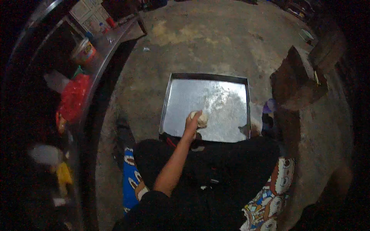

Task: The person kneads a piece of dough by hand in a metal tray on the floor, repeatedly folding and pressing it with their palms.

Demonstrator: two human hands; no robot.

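My left hand reaches over the near part of a shallow metal tray. Its fingers are closed round a pale, rounded wad, which is held down at the tray's shiny surface. Whether the wad is cloth or dough I cannot tell. Bright and dull smears mark the right half of the tray's bottom. My right hand is not in view. The tray lies just in front of my dark-clothed legs.
At the left runs a metal-edged table with a tub and a red plastic bag. A brown cardboard box stands at the right on the concrete floor. Cartoon-printed fabric shows beside my legs.
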